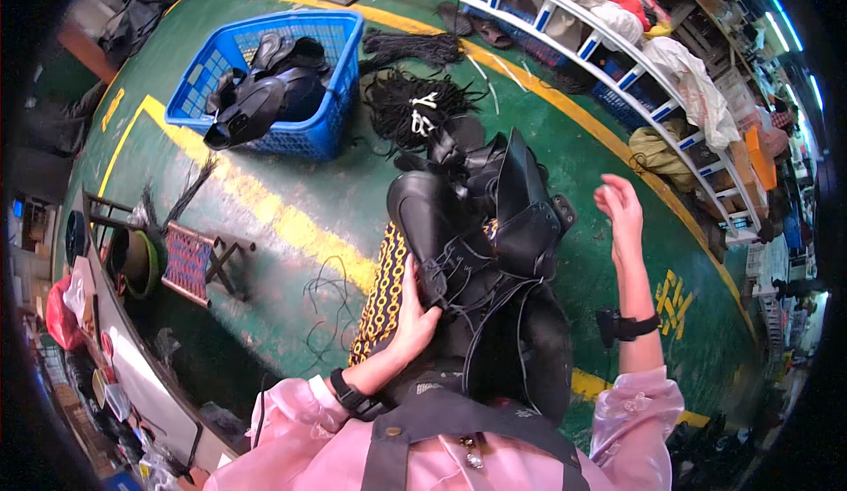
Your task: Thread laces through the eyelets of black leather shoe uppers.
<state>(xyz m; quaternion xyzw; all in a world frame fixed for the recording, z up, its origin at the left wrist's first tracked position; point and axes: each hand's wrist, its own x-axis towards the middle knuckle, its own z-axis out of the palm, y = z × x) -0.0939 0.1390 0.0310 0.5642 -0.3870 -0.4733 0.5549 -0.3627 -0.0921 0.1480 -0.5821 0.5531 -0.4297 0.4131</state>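
Several black leather boot uppers (pixel 423 213) lie bunched across my lap, with thin black laces threaded through the nearest one. My left hand (pixel 410 319) grips the left side of this laced upper, thumb over its edge and fingers along its side. Out to the right of the pile, my right hand (pixel 620 213) is raised, its fingers curled together. Whether a lace end is between them is too small to see. Beneath the uppers shows a yellow-and-black patterned cloth (pixel 379 301). A bundle of black laces (pixel 410 112), tied with white string, lies just beyond the pile.
A blue plastic basket (pixel 340 112) holding more black uppers stands ahead on the left. Another dark lace bundle (pixel 410 47) lies behind. A small folding stool (pixel 190 266) is at the left, and a white ladder-like frame (pixel 653 94) curves along the right, with sacks behind it.
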